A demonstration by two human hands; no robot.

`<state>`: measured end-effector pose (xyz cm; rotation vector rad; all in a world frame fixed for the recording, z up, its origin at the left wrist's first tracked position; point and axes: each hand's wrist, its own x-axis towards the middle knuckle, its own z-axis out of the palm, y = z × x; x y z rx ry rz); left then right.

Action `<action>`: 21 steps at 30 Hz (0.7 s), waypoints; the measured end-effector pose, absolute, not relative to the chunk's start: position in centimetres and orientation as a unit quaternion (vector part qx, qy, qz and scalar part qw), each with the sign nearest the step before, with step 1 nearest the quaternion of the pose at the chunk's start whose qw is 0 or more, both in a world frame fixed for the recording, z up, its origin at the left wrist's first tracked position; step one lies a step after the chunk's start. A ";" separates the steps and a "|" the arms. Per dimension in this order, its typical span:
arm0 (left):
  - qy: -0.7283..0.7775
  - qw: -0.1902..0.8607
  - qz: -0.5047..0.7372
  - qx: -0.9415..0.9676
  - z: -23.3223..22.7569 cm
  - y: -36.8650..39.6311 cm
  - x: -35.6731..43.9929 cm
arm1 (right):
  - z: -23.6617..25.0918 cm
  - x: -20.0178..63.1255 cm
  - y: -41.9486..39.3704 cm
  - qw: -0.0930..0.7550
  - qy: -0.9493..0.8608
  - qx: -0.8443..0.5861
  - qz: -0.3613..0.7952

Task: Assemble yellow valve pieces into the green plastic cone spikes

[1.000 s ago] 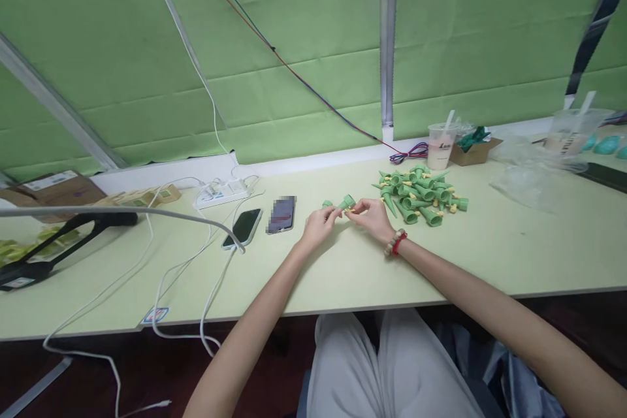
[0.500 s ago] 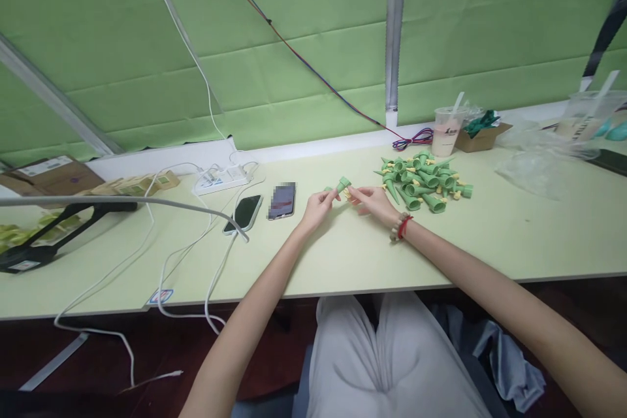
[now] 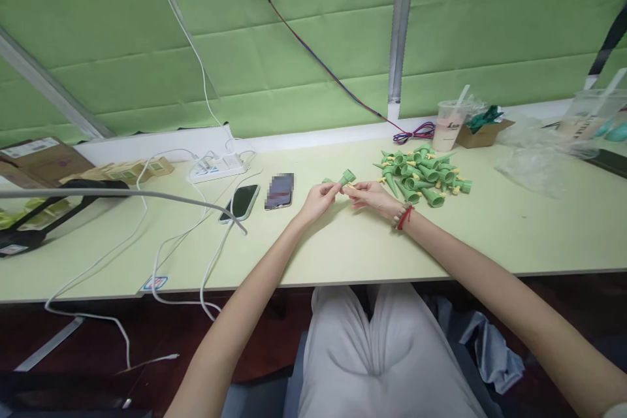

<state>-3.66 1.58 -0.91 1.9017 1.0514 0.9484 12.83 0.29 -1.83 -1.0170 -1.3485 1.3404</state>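
My left hand pinches a green cone-shaped plastic piece just above the pale green table. My right hand, with a bead and red cord bracelet at the wrist, meets it from the right, its fingertips closed on a small yellow part at the cone's end. A pile of several similar green cones with yellow parts lies just right of my right hand. A single green piece rests on the table behind my left hand.
Two phones lie left of my hands, with a white power strip and cables behind. A drink cup with straw, a small cardboard box and clear plastic bags stand at the back right. Black frame at far left.
My hands stay together on the cone, which is now raised slightly. The camera has tilted, so the scene sits a little higher and further right in view.
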 end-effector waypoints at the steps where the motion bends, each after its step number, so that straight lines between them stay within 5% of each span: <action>1: 0.418 0.374 0.369 0.741 -1.0 1.5 -3.5 | -1.9 12.7 0.2 0.488 -0.569 -0.436 0.498; 6: 0.434 0.376 0.354 0.738 -1.5 1.4 -3.1 | -2.4 12.4 0.2 0.526 -0.662 -0.489 0.215; 10: 0.409 0.389 0.369 0.739 -1.5 1.7 -3.3 | -2.4 12.4 0.1 0.528 -0.668 -0.498 0.163; 21: 0.371 0.367 0.396 0.756 -0.9 2.2 -4.1 | -1.4 12.3 -0.2 0.432 -0.441 -0.321 0.718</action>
